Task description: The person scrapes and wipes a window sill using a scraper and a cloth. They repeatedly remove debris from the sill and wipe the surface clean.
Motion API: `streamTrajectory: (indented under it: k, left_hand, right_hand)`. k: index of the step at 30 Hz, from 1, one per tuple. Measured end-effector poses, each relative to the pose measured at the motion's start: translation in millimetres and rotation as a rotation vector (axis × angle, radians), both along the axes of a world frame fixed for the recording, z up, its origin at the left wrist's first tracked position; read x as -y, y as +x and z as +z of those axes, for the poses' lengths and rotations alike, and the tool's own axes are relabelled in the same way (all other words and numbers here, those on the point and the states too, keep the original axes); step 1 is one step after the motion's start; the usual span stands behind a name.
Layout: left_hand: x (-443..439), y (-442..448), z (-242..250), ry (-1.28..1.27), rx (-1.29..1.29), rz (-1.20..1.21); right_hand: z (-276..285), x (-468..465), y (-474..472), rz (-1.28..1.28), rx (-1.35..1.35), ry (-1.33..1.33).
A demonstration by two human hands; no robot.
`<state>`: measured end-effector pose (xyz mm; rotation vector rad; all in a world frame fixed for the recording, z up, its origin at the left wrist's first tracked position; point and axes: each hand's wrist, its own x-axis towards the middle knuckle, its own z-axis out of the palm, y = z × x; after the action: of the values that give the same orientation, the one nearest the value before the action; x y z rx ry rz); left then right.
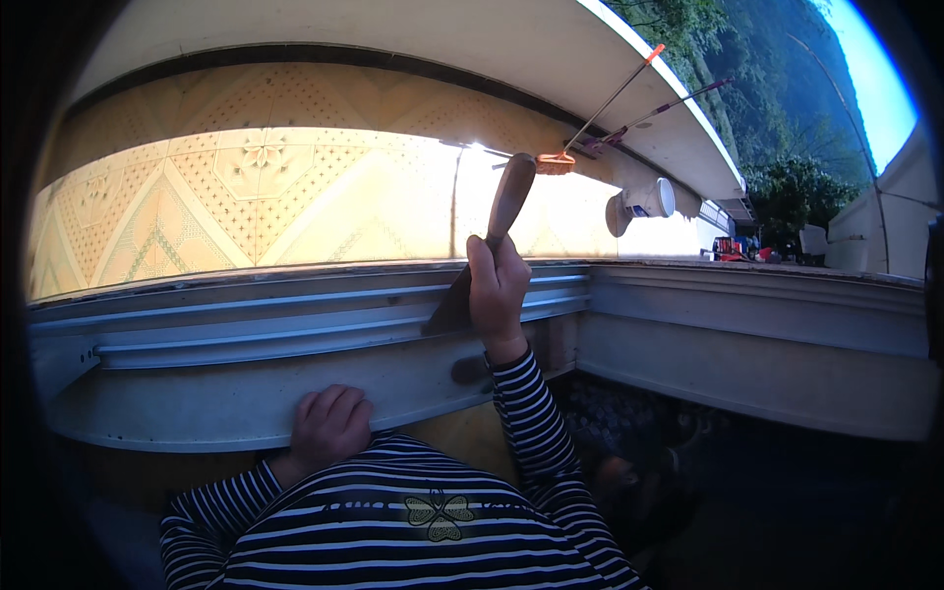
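My right hand (500, 287) grips a wooden-handled tool (514, 190), with the handle sticking up past my fist. Its dark, flat blade (451, 306) widens down to the left and looks like a trowel or scraper. That blade lies over the rails of a sliding-window track (265, 354); exact contact is hard to see. My left hand (334, 424) holds nothing and rests on the front edge of the pale sill (199, 409), fingers bent. A brown oblong object (470, 370) lies on the sill below my right wrist, partly hidden by the sleeve.
Beyond the track lies a sunlit patterned tile floor (258, 195). An orange broom (554, 163) and a purple-handled pole (667, 105) lean on the low wall (413, 37). A white bucket (649, 199) stands further right. The sill turns a corner beside a pale ledge (737, 361).
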<state>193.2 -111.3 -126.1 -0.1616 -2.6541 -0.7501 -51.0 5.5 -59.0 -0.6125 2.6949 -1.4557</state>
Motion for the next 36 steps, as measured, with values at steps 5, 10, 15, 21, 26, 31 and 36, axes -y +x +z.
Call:
streamTrajectory:
  k: [5, 10, 15, 21, 26, 31, 36]
  left_hand:
    - [1, -1, 4, -0.06, 0.042, -0.005]
    - [4, 1, 7, 0.006, 0.055, -0.01]
    - [0, 5, 7, -0.024, 0.081, -0.002]
    - [-1, 0, 3, -0.017, -0.001, -0.009]
    - [-1, -2, 7, 0.019, -0.006, -0.015]
    - [-3, -5, 13, 0.036, 0.006, -0.02]
    - [-7, -8, 18, 0.093, 0.014, -0.003]
  right_hand:
    - [23, 13, 12, 0.052, 0.086, -0.202]
    - [34, 3, 56, 0.159, -0.096, -0.139]
    - [26, -11, 82, 0.094, -0.217, -0.373]
    - [14, -14, 52, -0.073, -0.377, -0.375]
    - [0, 0, 49, 0.034, -0.418, -0.201]
    - [-3, 6, 51, 0.0, -0.234, -0.262]
    - [-6, 23, 32, 0.012, -0.173, -0.101]
